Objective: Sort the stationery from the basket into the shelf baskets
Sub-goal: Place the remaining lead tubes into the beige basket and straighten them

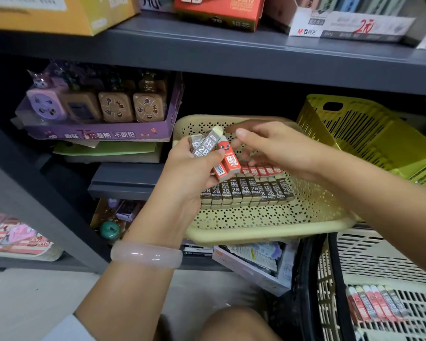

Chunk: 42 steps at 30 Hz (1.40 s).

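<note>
My left hand (pixel 190 173) grips a small bunch of 2B erasers (pixel 207 150), some in brown sleeves and one in a red sleeve (pixel 228 158). My right hand (pixel 263 146) reaches in from the right, its thumb and fingers at the top of the red eraser. Both hands hover over a beige perforated shelf basket (pixel 268 220). Inside it stand a neat row of brown 2B erasers (pixel 251 190) and, behind them, a row of red ones (pixel 261 171). At the lower right a white slatted basket (pixel 391 262) holds several more erasers (pixel 376 306).
A yellow-green basket (pixel 369 134) leans at the right of the shelf. A purple display box of sharpeners (pixel 103 112) stands to the left. Cartons line the grey upper shelf (pixel 207 45). Loose packs lie under the beige basket. My knee (pixel 236 323) is at the bottom.
</note>
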Tool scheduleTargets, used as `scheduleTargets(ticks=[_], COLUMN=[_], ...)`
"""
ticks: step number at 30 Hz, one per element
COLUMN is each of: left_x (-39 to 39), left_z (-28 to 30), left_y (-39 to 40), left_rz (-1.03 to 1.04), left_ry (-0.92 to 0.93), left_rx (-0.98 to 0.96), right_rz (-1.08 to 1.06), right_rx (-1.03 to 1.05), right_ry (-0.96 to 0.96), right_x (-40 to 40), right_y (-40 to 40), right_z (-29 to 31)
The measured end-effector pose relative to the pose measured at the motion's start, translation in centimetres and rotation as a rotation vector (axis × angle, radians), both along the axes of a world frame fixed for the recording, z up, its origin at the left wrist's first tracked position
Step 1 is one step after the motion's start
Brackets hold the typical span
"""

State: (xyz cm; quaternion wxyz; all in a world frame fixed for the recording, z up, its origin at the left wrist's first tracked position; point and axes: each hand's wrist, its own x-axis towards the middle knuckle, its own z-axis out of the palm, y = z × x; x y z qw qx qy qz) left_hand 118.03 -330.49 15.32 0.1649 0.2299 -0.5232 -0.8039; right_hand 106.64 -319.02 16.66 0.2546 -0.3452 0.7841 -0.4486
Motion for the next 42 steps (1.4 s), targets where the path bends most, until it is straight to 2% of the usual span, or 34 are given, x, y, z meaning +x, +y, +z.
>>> scheduleTargets(ticks=[3,7,9,11,15,27,33,35,37,38,39,41,42], left_x=[0.1,0.7,1.0,1.2,1.5,1.7,1.7,1.7,1.7,1.6,1.6,1.5,1.5], left_z=[0.2,0.5,0.5,0.5,0.4,0.0,-0.1,-0.2,-0.2,-0.2,-0.2,-0.2,-0.2], left_y=[-0.1,-1.6,-2.5,-3.2,-4.2,-5.2,-5.1,-5.1,-5.1,-5.1,-5.0,-4.9,-4.9], left_rz=[0.004,0.124,0.163,0.184,0.179,0.174,0.177,0.178,0.174,0.173,0.175,0.191,0.203], left_ry=[0.03,0.043,0.05,0.06,0.056,0.035,0.039,0.041,0.043,0.046,0.049,0.055,0.056], left_rx=[-0.016,-0.095,-0.11,-0.124,-0.133,-0.16,-0.148,-0.147,-0.146,-0.145,-0.144,-0.151,-0.159], right_rz=[0.031,-0.162,-0.259,-0.319,-0.364,-0.268,-0.306,-0.275,-0.232,-0.238,-0.247,-0.172,-0.078], right_rx=[-0.133,-0.234,-0.196,-0.072,0.106,0.288,0.224,0.278,0.341,0.282,0.178,-0.098,-0.164], right_ry=[-0.219,-0.232,-0.233,-0.194,-0.152,-0.176,-0.352,-0.264,-0.005,0.082,0.069,-0.13,-0.214], right_x=[0.8,0.0,-0.9,-1.5,-1.9,-0.8,-0.5,-0.1,0.1,0.1,0.3,0.7,0.9], right_y=[-1.5,-3.3,-4.0,-4.7,-6.7,-9.8,-9.7,-9.4,-9.4,-9.4,-9.3,-8.8,-8.6], right_z=[0.3,0.1,-0.6,-1.6,-3.5,-4.9,-4.7,-4.1,-3.2,-2.7,-2.3,-1.4,-1.0])
